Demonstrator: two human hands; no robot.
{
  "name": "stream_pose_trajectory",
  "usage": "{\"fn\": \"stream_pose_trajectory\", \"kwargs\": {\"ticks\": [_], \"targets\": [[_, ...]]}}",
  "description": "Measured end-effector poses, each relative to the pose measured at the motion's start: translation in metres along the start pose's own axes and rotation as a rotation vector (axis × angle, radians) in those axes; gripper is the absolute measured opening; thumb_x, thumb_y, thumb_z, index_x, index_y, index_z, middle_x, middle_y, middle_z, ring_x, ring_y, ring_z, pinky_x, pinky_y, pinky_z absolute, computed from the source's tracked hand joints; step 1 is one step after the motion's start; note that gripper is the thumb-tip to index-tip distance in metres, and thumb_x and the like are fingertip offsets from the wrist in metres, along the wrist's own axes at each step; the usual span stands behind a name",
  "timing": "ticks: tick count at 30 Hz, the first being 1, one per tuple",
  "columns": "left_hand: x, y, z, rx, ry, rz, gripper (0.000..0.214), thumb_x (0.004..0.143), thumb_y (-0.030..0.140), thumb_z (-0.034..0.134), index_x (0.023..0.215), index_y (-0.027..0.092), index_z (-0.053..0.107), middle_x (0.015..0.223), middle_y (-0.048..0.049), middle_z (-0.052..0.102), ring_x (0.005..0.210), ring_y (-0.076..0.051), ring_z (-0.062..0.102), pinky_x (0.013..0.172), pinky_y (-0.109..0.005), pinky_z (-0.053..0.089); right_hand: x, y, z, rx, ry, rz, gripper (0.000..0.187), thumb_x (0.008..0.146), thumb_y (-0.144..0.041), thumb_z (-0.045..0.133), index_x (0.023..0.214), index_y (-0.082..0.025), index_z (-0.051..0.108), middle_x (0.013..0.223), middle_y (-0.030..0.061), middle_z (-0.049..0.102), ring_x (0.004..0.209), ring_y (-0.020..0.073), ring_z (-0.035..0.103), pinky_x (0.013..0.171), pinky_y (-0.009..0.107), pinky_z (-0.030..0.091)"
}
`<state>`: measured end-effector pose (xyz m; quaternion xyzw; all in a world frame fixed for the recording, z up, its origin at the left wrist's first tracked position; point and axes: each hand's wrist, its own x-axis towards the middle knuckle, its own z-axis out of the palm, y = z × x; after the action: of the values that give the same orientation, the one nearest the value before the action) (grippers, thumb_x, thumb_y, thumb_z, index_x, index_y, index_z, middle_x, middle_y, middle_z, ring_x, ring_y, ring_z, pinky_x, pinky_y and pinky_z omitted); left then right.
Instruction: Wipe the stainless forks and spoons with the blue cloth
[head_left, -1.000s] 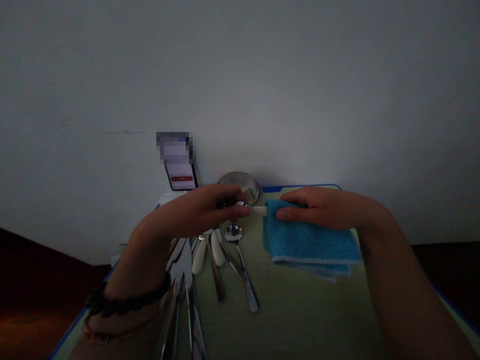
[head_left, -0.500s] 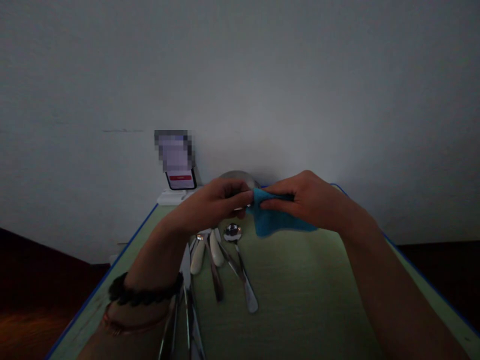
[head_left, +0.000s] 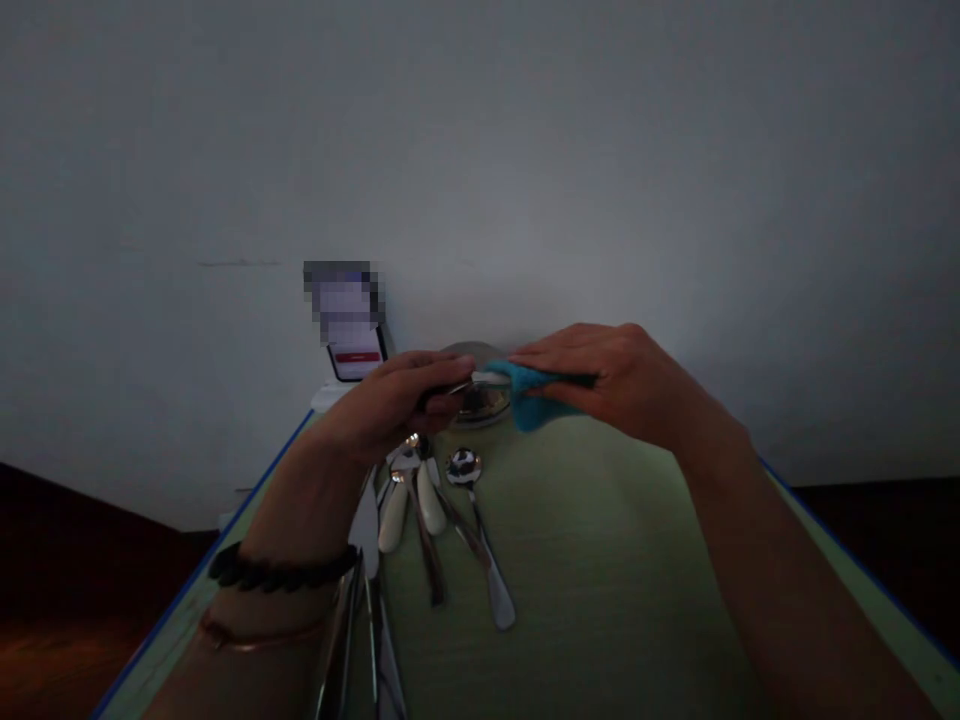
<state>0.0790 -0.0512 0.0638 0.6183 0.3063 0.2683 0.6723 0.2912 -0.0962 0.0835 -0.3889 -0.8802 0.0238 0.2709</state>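
My left hand (head_left: 409,400) is closed on the metal end of a piece of cutlery with a pale handle (head_left: 491,379); the fingers hide its head, so I cannot tell its kind. My right hand (head_left: 600,370) pinches a blue cloth (head_left: 536,400), which is folded over the far end of that handle. Both hands are raised above the table, in front of a round metal dish (head_left: 484,410). Below them lies a spoon (head_left: 465,466) with a shiny round bowl.
Several pieces of cutlery, among them a pale-handled one (head_left: 430,500) and a knife (head_left: 365,525), lie on the green table (head_left: 600,580) at the left. A phone (head_left: 356,350) leans on a white stand (head_left: 330,396) by the wall (head_left: 600,150).
My left hand has drawn left, away from the right hand, and the pale handle now shows between them. The cloth has risen slightly and bunched up around the handle's end.
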Motion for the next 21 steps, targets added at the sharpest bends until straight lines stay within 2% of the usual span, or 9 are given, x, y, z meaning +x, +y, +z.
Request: {"fn": "stream_pose_trajectory", "kwargs": {"ticks": [2, 4, 7, 9, 11, 14, 16, 18, 21], "targets": [[-0.004, 0.001, -0.004, 0.058, -0.009, 0.021, 0.027, 0.084, 0.028, 0.047, 0.061, 0.016, 0.042, 0.049, 0.0064, 0.030, 0.040, -0.005, 0.023, 0.037, -0.017, 0.018, -0.006, 0.004, -0.006, 0.011, 0.049, 0.065, 0.027, 0.082, -0.033, 0.054, 0.106, -0.026, 0.064, 0.106, -0.0002, 0.065, 0.096, 0.0172, 0.059, 0.084, 0.031, 0.042], [-0.010, 0.002, -0.009, 0.187, -0.016, 0.020, 0.027, 0.085, 0.031, 0.047, 0.063, 0.016, 0.045, 0.050, 0.0055, 0.036, 0.042, -0.005, 0.029, 0.039, -0.017, 0.023, -0.015, 0.008, -0.015, 0.006, 0.157, 0.175, 0.027, 0.082, -0.038, 0.051, 0.102, -0.024, 0.065, 0.097, 0.0007, 0.067, 0.084, 0.0176, 0.061, 0.074, 0.030, 0.044], [-0.018, 0.004, -0.016, 0.399, 0.038, 0.009, 0.023, 0.084, 0.035, 0.051, 0.070, 0.016, 0.050, 0.055, 0.0045, 0.044, 0.047, -0.007, 0.038, 0.042, -0.018, 0.029, -0.024, 0.011, -0.023, -0.015, 0.270, 0.322, 0.030, 0.084, -0.044, 0.045, 0.094, -0.022, 0.063, 0.080, 0.0016, 0.065, 0.070, 0.0167, 0.058, 0.061, 0.028, 0.042], [-0.021, 0.007, -0.016, 0.468, 0.084, 0.043, 0.021, 0.083, 0.035, 0.052, 0.074, 0.016, 0.053, 0.058, 0.0043, 0.047, 0.049, -0.007, 0.040, 0.044, -0.017, 0.032, -0.025, 0.009, -0.023, -0.026, 0.216, 0.356, 0.033, 0.086, -0.046, 0.040, 0.082, -0.020, 0.060, 0.068, 0.0005, 0.060, 0.061, 0.0141, 0.054, 0.056, 0.026, 0.038], [-0.021, 0.011, -0.013, 0.498, 0.071, 0.059, 0.020, 0.084, 0.034, 0.051, 0.077, 0.015, 0.056, 0.063, 0.0021, 0.054, 0.052, -0.007, 0.045, 0.048, -0.018, 0.037, -0.019, 0.005, -0.017, -0.042, 0.123, 0.323, 0.036, 0.088, -0.046, 0.037, 0.072, -0.019, 0.056, 0.060, -0.0008, 0.055, 0.056, 0.0117, 0.050, 0.054, 0.024, 0.035], [-0.017, 0.016, -0.005, 0.449, -0.041, 0.031, 0.021, 0.085, 0.031, 0.047, 0.091, 0.016, 0.060, 0.080, -0.0038, 0.064, 0.070, -0.013, 0.057, 0.061, -0.023, 0.044, -0.005, -0.004, -0.002, -0.104, 0.093, 0.254, 0.034, 0.088, -0.043, 0.038, 0.076, -0.018, 0.057, 0.065, 0.0005, 0.058, 0.058, 0.0116, 0.050, 0.056, 0.024, 0.033], [-0.015, 0.018, 0.000, 0.393, -0.108, 0.037, 0.022, 0.086, 0.029, 0.045, 0.097, 0.016, 0.060, 0.087, -0.0053, 0.065, 0.081, -0.015, 0.059, 0.069, -0.025, 0.046, 0.002, -0.009, 0.009, -0.166, 0.085, 0.286, 0.034, 0.088, -0.042, 0.038, 0.079, -0.017, 0.059, 0.069, 0.0028, 0.062, 0.060, 0.0129, 0.052, 0.058, 0.026, 0.032], [-0.013, 0.018, 0.003, 0.391, -0.125, 0.083, 0.021, 0.086, 0.027, 0.045, 0.096, 0.016, 0.060, 0.086, -0.0040, 0.063, 0.079, -0.014, 0.058, 0.070, -0.025, 0.046, 0.005, -0.011, 0.015, -0.201, 0.101, 0.322, 0.038, 0.088, -0.044, 0.036, 0.078, -0.017, 0.060, 0.070, 0.0042, 0.063, 0.061, 0.0137, 0.053, 0.059, 0.027, 0.032], [-0.012, 0.016, 0.007, 0.449, -0.094, 0.136, 0.016, 0.086, 0.027, 0.045, 0.093, 0.016, 0.056, 0.072, 0.0015, 0.055, 0.062, -0.009, 0.051, 0.058, -0.021, 0.044, 0.004, -0.010, 0.016, -0.214, 0.157, 0.368, 0.042, 0.088, -0.047, 0.034, 0.075, -0.017, 0.060, 0.067, 0.0043, 0.062, 0.058, 0.0135, 0.053, 0.058, 0.027, 0.032]]}}
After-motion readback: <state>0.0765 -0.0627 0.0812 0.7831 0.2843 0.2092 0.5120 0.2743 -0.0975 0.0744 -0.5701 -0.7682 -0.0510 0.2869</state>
